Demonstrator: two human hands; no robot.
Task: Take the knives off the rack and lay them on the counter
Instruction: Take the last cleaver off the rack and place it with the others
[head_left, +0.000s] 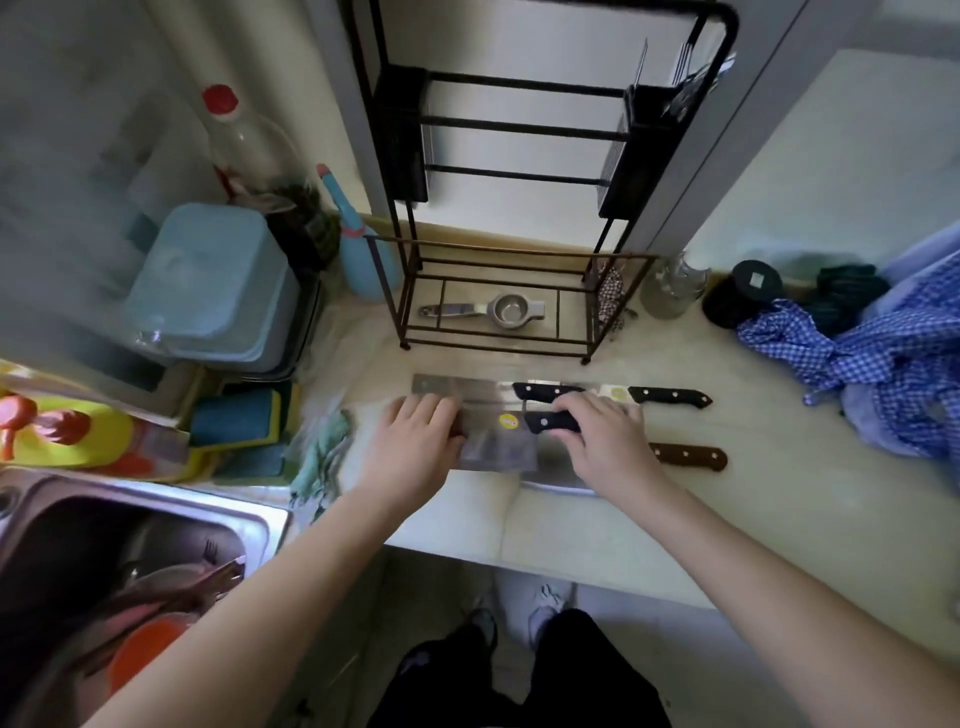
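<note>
Several knives lie side by side on the pale counter (769, 519) in front of the black wire rack (511, 171). My right hand (597, 441) is closed around the black handle of a broad cleaver (498, 441) with a yellow sticker. My left hand (415, 441) holds the far end of that cleaver's blade, fingers curled over it. Just behind lies a second cleaver (452, 387) with a black handle. To the right are a black-handled knife (670, 397) and a brown-handled knife (691, 457), whose blade runs under my right hand. I see no knives in the rack's upper slots.
A metal lemon squeezer (483, 312) lies on the rack's bottom shelf. A blue bottle (358, 249), a blue tub (213, 286) and sponges (239, 415) stand left, above a sink (130, 545) of dishes. A checked blue cloth (883, 364), a dark lid (756, 280) and a glass jar (672, 286) sit right.
</note>
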